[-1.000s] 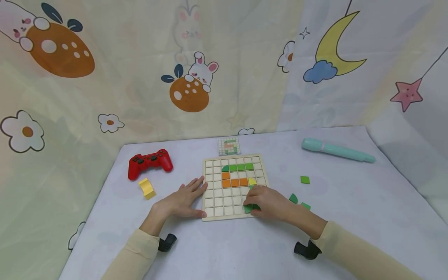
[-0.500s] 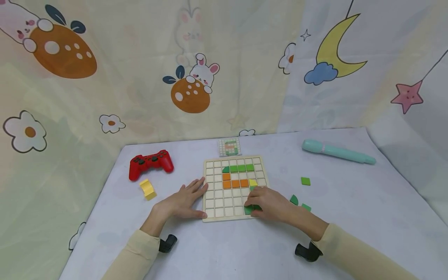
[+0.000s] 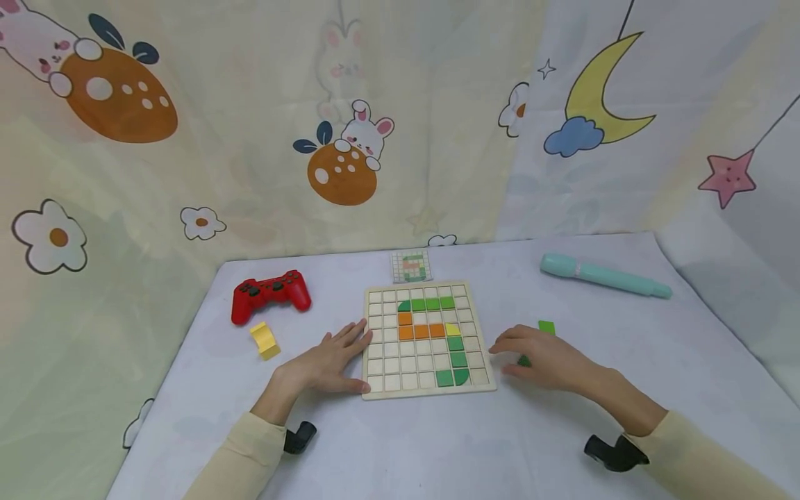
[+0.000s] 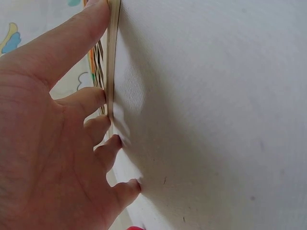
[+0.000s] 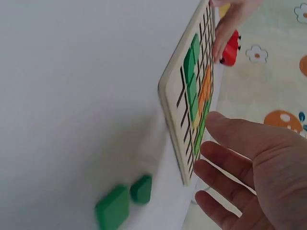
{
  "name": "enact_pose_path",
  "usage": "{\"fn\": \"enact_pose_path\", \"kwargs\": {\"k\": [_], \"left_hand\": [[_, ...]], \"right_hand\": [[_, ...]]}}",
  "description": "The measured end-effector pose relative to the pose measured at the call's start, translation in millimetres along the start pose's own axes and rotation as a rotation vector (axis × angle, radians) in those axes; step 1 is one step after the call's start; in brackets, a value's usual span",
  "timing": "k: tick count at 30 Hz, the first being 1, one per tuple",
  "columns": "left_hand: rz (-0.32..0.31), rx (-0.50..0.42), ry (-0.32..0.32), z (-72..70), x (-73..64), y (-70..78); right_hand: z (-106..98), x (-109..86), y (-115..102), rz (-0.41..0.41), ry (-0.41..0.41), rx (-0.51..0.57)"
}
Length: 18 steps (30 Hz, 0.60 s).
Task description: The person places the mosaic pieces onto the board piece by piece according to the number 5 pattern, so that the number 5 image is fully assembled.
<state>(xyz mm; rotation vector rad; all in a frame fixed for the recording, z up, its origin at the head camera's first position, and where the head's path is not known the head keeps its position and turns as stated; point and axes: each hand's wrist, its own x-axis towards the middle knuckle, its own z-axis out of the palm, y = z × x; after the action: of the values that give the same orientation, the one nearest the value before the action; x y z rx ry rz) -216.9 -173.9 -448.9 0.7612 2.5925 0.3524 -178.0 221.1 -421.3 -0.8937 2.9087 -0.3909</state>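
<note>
A pale wooden grid board (image 3: 390, 361) lies on the white table, with green, orange and yellow tiles set in its squares. My left hand (image 3: 328, 362) rests against its left edge, fingers spread; the left wrist view shows the fingertips at the rim. To the right of the board, my right hand (image 3: 544, 355) hovers with relaxed fingers and holds nothing. Beneath it shows part of a dark green rounded tile (image 3: 524, 361), and a lime green square tile (image 3: 546, 326) lies just beyond. The right wrist view also shows a green square tile (image 5: 112, 208) beside the rounded one.
A small pattern card (image 3: 410, 266) lies behind the board. On the left are a red game controller (image 3: 269, 295) and a yellow wavy block (image 3: 265, 340). A teal pen-shaped object (image 3: 605, 275) lies at the back right. A printed cloth hangs behind the table.
My right hand has let go of a dark green rounded tile at the board's lower right and moved right, over the loose tiles. The left hand has stayed at the board's edge.
</note>
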Motion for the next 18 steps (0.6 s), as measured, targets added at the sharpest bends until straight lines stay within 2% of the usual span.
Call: {"fn": "enact_pose_path", "kwargs": {"k": [3,8,14,18], "left_hand": [[-0.001,0.002,-0.004,0.0,0.1,0.3],[0.011,0.0,0.0,0.3,0.1,-0.7],[0.012,-0.001,0.006,0.4,-0.8,-1.4],[0.014,-0.001,0.008,0.8,0.4,-1.2]], "right_hand": [[-5.1,-15.6,10.3,0.039,-0.023,0.018],[-5.8,-36.3,26.9,0.03,-0.042,0.016],[4.1,-51.7,41.9,0.035,-0.063,0.042],[8.5,-55.7,46.4,0.004,-0.033,0.029]]}}
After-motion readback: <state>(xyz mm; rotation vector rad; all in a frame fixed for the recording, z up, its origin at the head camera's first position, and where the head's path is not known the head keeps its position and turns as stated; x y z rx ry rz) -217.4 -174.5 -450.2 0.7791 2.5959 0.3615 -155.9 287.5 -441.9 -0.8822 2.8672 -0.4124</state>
